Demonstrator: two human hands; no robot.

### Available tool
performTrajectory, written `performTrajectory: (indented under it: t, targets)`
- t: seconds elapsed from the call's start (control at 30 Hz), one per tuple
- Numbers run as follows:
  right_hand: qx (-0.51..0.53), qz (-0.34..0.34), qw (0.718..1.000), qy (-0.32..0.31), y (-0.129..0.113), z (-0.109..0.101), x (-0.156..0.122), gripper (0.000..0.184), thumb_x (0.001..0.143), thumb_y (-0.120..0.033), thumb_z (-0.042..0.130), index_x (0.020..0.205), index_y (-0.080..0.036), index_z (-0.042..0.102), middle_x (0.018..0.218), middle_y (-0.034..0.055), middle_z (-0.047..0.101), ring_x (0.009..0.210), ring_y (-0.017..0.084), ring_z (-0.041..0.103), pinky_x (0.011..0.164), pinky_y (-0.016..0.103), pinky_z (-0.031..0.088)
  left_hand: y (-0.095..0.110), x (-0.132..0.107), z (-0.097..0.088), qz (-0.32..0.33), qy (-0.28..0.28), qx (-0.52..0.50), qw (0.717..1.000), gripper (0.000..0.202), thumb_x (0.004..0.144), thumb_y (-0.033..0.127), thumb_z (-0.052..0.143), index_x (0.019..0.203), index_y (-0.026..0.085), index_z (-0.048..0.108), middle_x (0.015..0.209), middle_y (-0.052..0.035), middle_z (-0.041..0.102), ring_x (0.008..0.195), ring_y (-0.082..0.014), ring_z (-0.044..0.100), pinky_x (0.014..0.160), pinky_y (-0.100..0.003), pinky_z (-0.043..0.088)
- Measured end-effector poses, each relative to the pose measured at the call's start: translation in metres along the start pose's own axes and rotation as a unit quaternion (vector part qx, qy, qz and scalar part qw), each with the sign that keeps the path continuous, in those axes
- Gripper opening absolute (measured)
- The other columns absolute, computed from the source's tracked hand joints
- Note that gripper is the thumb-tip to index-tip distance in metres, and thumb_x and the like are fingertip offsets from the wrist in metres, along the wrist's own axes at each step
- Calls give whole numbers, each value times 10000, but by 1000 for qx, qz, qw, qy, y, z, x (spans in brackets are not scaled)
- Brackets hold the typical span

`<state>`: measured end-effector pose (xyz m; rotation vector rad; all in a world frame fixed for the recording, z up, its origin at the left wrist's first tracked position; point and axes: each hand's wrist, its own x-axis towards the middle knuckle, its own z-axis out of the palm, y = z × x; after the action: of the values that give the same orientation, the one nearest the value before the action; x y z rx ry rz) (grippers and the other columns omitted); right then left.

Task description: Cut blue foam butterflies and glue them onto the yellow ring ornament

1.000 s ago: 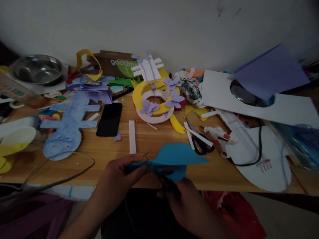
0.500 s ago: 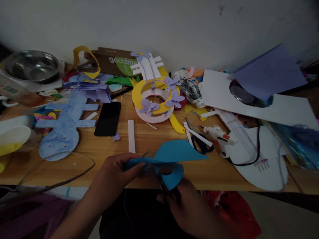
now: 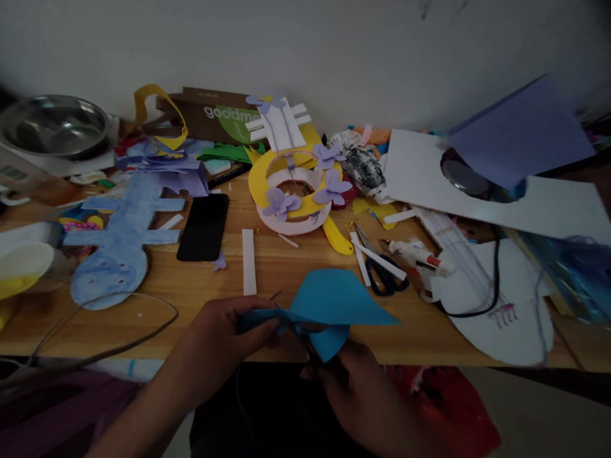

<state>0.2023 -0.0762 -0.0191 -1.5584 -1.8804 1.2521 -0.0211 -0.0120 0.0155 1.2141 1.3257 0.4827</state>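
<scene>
My left hand (image 3: 238,331) pinches the left end of a blue sheet of paper (image 3: 337,296) over the table's front edge. Below the sheet, my right hand (image 3: 356,388) is closed around dark-handled scissors (image 3: 312,362), their blades at the paper. A curled flap of the same blue paper hangs over the right hand's fingers. Most of the scissor handles are hidden by the fingers and the dark. Ahead of the hands lies a white paper strip (image 3: 249,262). Beyond it stands a yellow and white ring (image 3: 260,184) with purple paper flowers.
A black phone (image 3: 203,228) and a blue-painted cutout (image 3: 112,273) lie to the left, near a looped cable (image 3: 157,324). To the right are a second pair of scissors (image 3: 382,280), a glue gun (image 3: 420,257) and white board (image 3: 548,207). A metal bowl (image 3: 57,130) stands at the far left.
The blue sheet has tilted, showing more of its upper face, and the curled flap looks smaller beneath it. Both hands hold nearly the same places. The view has shifted slightly.
</scene>
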Motion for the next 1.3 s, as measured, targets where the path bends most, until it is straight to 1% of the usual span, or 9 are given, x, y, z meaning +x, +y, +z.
performTrajectory:
  t: [0.17, 0.43, 0.53, 0.63, 0.8, 1.0, 1.07, 1.17, 1.3]
  targets:
    - [-27, 5, 1000, -6, 1, -2, -3, 376, 907, -228, 545, 1262, -282, 657, 1210, 92, 722, 1062, 289, 701, 937, 479, 571, 6, 0, -1, -13, -26, 24, 999, 144, 822, 363, 689, 839, 255, 783, 747, 5, 783, 722, -171, 724, 675, -232, 529]
    - [-45, -3, 999, -23, 2, -5, -1, 270, 880, -171, 565, 1054, -268, 747, 1168, 90, 750, 1107, 309, 703, 973, 484, 566, 14, 6, -2, -25, -48, 45, 998, 133, 818, 371, 696, 823, 274, 787, 763, 25, 787, 721, -148, 713, 672, -208, 507]
    - [-33, 10, 999, -19, 0, -6, -4, 279, 882, -207, 592, 1122, -256, 726, 1206, 107, 734, 1128, 310, 696, 971, 464, 573, 15, 7, 0, -19, -53, 28, 998, 160, 817, 394, 703, 823, 256, 784, 759, 10, 787, 727, -158, 717, 689, -222, 520]
    - [-18, 12, 1000, -10, -3, -9, -4, 358, 890, -244, 604, 1240, -247, 678, 1239, 122, 715, 1186, 312, 661, 1035, 483, 527, 16, 6, 1, -11, -37, 11, 999, 188, 826, 406, 698, 852, 240, 781, 780, -4, 792, 753, -169, 725, 710, -237, 536]
    - [36, 32, 998, -28, -5, -13, -4, 392, 898, -179, 572, 1275, -235, 665, 1273, 112, 700, 1188, 276, 655, 1023, 411, 530, 16, 1, 3, -37, -14, 11, 999, 203, 818, 412, 710, 886, 230, 770, 801, -7, 798, 764, -171, 738, 703, -234, 551]
    - [26, 28, 999, -36, -4, -11, -5, 445, 877, -151, 546, 1292, -267, 657, 1323, 92, 674, 1167, 287, 649, 1076, 494, 466, 16, -2, 5, -37, -5, 3, 999, 206, 808, 414, 710, 873, 225, 760, 768, -10, 792, 736, -169, 735, 688, -239, 556]
    - [32, 37, 998, -40, -4, -11, -6, 440, 883, -161, 537, 1295, -268, 648, 1302, 93, 683, 1120, 279, 669, 1031, 478, 498, 17, -2, 5, -37, -14, 9, 999, 197, 815, 405, 701, 865, 226, 766, 776, -11, 793, 749, -170, 736, 696, -239, 550]
    - [49, 58, 996, -51, -5, -12, -7, 401, 897, -160, 520, 1263, -255, 653, 1169, 87, 737, 1009, 245, 705, 945, 410, 543, 19, -2, 5, -39, -29, 19, 999, 182, 818, 389, 691, 838, 227, 772, 756, -7, 787, 735, -163, 729, 684, -231, 536]
    - [21, 62, 996, -53, -8, -15, -6, 305, 867, -137, 524, 1074, -223, 731, 1039, 99, 754, 1007, 263, 694, 986, 436, 510, 19, -2, 5, -30, -23, 33, 999, 185, 817, 398, 692, 817, 232, 775, 738, -3, 782, 719, -165, 719, 669, -234, 524]
